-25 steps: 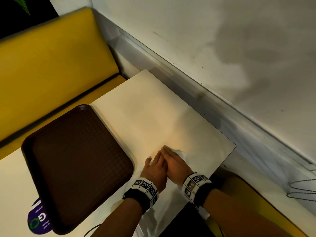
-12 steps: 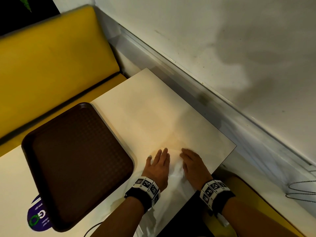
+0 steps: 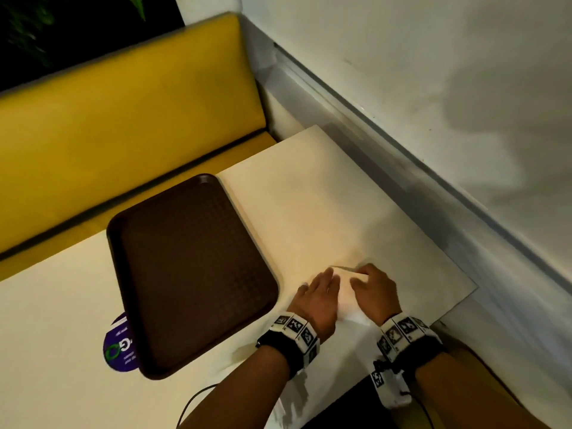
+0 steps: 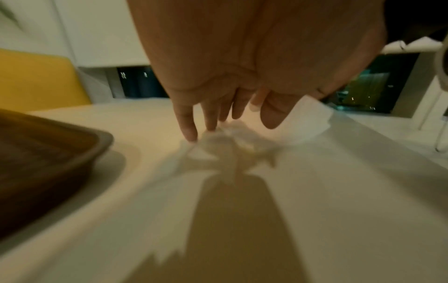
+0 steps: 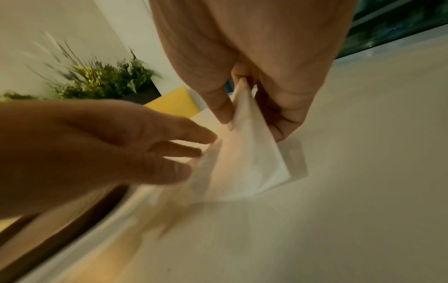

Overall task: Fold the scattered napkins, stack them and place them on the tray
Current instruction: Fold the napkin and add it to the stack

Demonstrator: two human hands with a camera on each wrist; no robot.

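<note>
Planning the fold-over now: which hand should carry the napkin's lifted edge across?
Right. The right hand already pinches the napkin with its edge raised off the table; the left hand only touches it with straight fingers, suiting it to hold the napkin down.

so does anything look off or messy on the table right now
Nothing damaged or spilled. The tray sits askew, overhanging the table edge and partly covering a purple sticker. The napkin is mid-fold, pinched by the right hand.
</note>
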